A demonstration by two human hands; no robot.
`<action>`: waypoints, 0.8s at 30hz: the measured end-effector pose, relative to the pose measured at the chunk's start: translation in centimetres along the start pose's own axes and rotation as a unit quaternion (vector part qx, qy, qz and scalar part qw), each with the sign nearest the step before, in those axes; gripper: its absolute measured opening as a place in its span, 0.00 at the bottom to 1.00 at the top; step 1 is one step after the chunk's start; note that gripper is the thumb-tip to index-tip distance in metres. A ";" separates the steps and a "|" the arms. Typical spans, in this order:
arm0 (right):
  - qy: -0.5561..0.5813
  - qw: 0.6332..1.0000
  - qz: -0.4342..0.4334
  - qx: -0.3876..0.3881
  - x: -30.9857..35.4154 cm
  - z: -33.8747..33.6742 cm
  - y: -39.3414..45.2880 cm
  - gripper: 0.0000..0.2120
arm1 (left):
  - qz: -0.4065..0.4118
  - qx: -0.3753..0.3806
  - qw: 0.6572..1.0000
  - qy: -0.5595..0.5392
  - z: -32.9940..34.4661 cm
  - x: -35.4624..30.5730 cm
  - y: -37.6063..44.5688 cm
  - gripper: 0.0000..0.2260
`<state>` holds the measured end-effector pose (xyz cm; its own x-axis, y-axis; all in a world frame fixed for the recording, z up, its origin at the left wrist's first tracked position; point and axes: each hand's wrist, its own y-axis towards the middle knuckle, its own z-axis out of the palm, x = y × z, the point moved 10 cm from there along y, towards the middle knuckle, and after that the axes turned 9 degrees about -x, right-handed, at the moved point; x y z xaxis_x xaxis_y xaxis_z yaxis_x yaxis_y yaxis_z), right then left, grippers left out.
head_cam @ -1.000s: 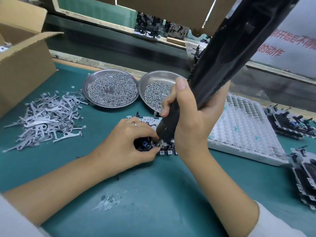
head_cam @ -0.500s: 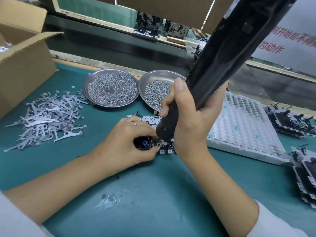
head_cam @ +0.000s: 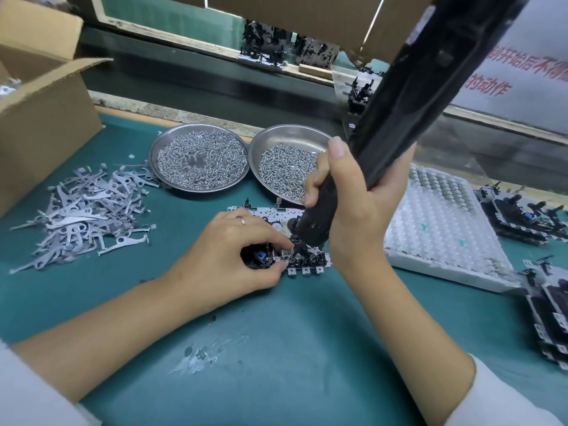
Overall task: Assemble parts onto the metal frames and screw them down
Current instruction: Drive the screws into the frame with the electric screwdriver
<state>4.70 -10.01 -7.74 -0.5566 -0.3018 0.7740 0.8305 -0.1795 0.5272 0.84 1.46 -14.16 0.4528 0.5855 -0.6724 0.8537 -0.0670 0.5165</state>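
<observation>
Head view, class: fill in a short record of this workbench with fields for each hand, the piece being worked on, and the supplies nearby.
left hand: pinches parts on the metal frame
right hand: grips the black screwdriver, tip down on the frame
dishes: two steel dishes of screws
loose parts: grey levers, left
tray: white tray, right

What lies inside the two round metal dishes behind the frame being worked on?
Both the left dish and the right dish hold small silvery screws. The right hand and screwdriver cover the right dish's near edge.
</observation>
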 end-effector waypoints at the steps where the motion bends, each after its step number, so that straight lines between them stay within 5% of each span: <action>1: -0.001 1.000 0.000 0.000 0.1 -0.1 0.0 0.11 | -0.001 0.001 1.000 0.001 0.0 0.0 0.0 0.09; 7: -0.071 0.997 -0.019 -0.011 0.6 -1.5 0.0 0.25 | -0.004 0.006 1.000 -0.005 0.0 0.0 0.0 0.11; 11: -0.199 0.965 -0.084 -0.150 1.7 -6.1 -2.2 0.11 | -0.063 -0.071 0.992 -0.079 -1.8 0.8 0.4 0.11; 13: -0.334 0.940 -0.056 -0.043 0.0 -4.6 -4.1 0.11 | -0.105 -0.132 0.982 -0.090 -3.1 2.1 0.5 0.10; 15: -0.510 0.849 -0.067 0.121 -2.4 -1.3 -6.8 0.24 | -0.135 -0.182 0.968 -0.106 -4.1 3.3 0.6 0.10; 18: -0.651 0.731 -0.046 0.199 -5.0 1.1 -8.1 0.40 | -0.154 -0.214 0.958 -0.115 -4.6 4.3 0.5 0.12; 24: -0.670 0.711 0.011 0.213 -7.3 1.4 -7.6 0.45 | -0.129 -0.218 0.962 -0.101 -4.5 3.8 0.3 0.10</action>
<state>2.41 -5.15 -16.92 -0.3013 0.9137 0.2728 0.9163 0.1983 0.3479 1.69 7.31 -14.19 0.3196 0.3646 -0.8746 0.7749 0.4306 0.4627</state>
